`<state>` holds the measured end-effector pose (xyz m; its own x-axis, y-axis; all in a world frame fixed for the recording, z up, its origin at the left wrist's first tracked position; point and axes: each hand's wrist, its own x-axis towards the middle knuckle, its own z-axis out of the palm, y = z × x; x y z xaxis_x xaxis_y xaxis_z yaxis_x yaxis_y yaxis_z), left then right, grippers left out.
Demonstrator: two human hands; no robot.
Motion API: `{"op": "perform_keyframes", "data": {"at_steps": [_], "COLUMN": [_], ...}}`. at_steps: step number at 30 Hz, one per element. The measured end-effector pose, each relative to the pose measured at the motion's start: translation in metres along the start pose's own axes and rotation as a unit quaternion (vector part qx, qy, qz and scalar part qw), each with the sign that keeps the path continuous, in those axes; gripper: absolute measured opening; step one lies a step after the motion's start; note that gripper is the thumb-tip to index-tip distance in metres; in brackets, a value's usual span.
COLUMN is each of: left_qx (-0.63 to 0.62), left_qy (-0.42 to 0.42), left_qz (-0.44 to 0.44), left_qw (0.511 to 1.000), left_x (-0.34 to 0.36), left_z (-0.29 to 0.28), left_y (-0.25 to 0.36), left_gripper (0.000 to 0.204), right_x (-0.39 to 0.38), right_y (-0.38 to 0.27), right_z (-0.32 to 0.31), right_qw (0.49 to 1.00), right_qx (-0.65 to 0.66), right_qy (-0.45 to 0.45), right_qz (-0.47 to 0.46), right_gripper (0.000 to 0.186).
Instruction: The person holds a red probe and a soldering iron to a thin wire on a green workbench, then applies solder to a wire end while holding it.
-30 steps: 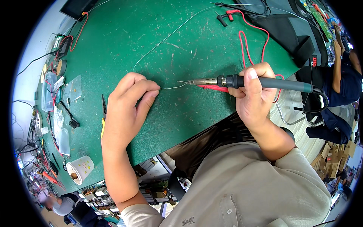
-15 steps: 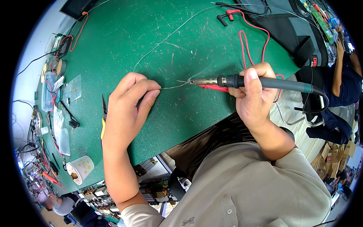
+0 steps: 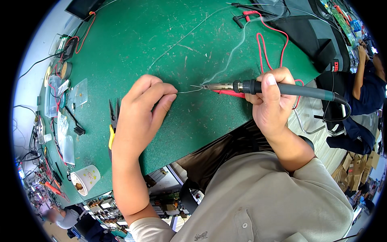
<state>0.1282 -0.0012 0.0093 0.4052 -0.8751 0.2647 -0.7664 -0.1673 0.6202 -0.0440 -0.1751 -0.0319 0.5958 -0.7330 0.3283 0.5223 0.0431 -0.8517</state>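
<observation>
My left hand (image 3: pixel 145 109) is closed, pinching a thin silvery wire (image 3: pixel 189 91) that runs rightward to the soldering iron's tip (image 3: pixel 205 87). In my right hand (image 3: pixel 274 103) is the dark grey soldering iron (image 3: pixel 298 89), held horizontally. At its tip is a short, thin lead (image 3: pixel 194 85) whose far connection I cannot make out, with pale smoke (image 3: pixel 229 56) rising above. Red probe leads (image 3: pixel 262 48) pass under and behind the iron. Long-nose pliers (image 3: pixel 112 133) with yellow handles lie partly hidden behind my left forearm.
The green bench (image 3: pixel 193 129) holds a paper cup (image 3: pixel 84 179), a brush (image 3: pixel 76 126), plastic boxes (image 3: pixel 50 101) and bags at left. A black bag (image 3: pixel 306 24) lies at back right. Another person (image 3: pixel 363 92) works at far right; cardboard (image 3: pixel 354 169) is stacked below.
A trail of smoke has grown from the iron's tip toward the back right. My left hand has shifted slightly rightward with the wire, exposing more of the pliers.
</observation>
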Motion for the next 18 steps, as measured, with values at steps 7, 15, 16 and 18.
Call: {"op": "perform_keyframes", "data": {"at_steps": [7,15,16,18], "left_qx": [-0.002,0.007,0.007,0.010], "left_qy": [0.002,-0.006,-0.005,-0.006], "left_qz": [-0.005,-0.013,-0.011,-0.010], "left_qw": [1.000,1.000,1.000,1.000], "left_x": [0.0001,0.0013,0.0019,0.0018], "left_z": [0.0011,0.0001,0.0004,0.0005], "left_y": [0.0007,0.0029,0.0030,0.0032], "left_gripper": [0.011,0.009,0.009,0.009], "right_x": [0.0000,-0.0006,-0.0003,-0.0005], "right_y": [-0.0002,0.0006,0.0008,0.0009], "right_z": [-0.0003,-0.0006,-0.0013,-0.0014], "right_qw": [1.000,1.000,1.000,1.000], "right_qx": [0.001,-0.003,-0.003,-0.004], "right_qy": [0.000,0.003,0.000,-0.003], "right_qz": [0.000,-0.003,-0.006,-0.007], "right_gripper": [0.017,0.017,0.017,0.017]}}
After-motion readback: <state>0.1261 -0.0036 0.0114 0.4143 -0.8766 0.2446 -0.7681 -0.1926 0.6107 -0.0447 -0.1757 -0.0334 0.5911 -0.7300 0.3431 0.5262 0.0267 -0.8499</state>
